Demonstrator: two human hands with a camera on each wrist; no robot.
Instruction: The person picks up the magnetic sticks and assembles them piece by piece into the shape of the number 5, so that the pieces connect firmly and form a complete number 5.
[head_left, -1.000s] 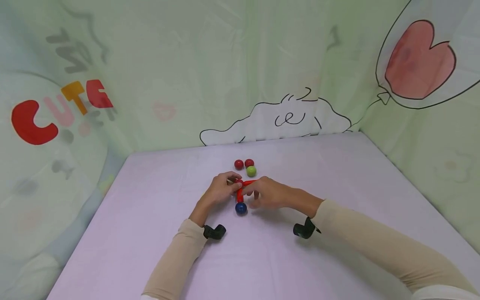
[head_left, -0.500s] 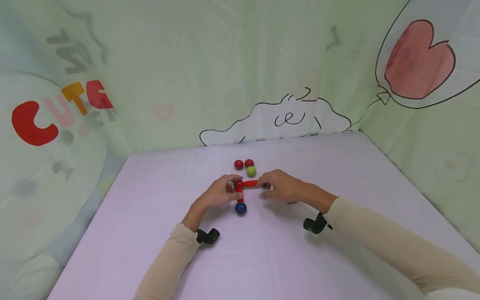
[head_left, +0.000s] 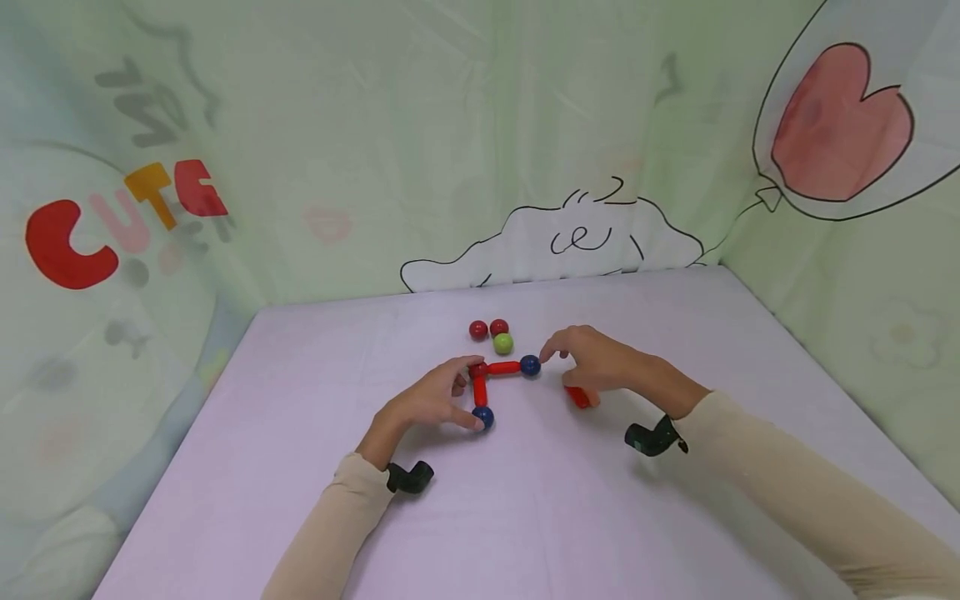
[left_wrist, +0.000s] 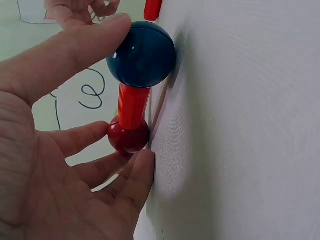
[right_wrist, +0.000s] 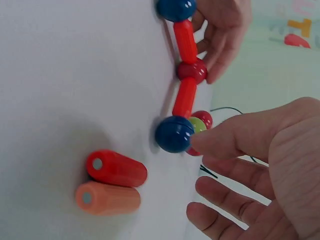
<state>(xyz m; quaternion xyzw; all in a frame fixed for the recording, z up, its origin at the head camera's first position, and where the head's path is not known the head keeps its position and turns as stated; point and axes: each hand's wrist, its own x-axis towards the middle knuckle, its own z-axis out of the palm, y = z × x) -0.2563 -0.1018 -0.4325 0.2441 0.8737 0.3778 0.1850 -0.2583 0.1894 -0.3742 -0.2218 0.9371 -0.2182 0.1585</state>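
Observation:
On the table lies an L-shaped piece of magnetic balls and rods. A dark red ball [head_left: 477, 371] forms its corner. One red rod [head_left: 480, 392] runs toward me to a blue ball [left_wrist: 142, 55]; a second red rod [head_left: 504, 367] runs right to another blue ball [head_left: 530, 365]. My left hand [head_left: 431, 396] holds the near arm, thumb on the near blue ball and fingers at the red ball. My right hand [head_left: 600, 360], fingers loosely extended, has a fingertip beside the right blue ball; I cannot tell whether they touch.
A loose red rod [right_wrist: 117, 168] and an orange rod [right_wrist: 108, 198] lie side by side under my right hand. Behind the piece sit two red balls [head_left: 478, 330] and a green ball [head_left: 503, 343]. A printed cloth backdrop [head_left: 360, 167] rises at the table's far edge.
My right hand has moved right and away from the L-shaped piece, uncovering its right blue ball and the two loose rods. My left thumb has shifted down onto the near blue ball.

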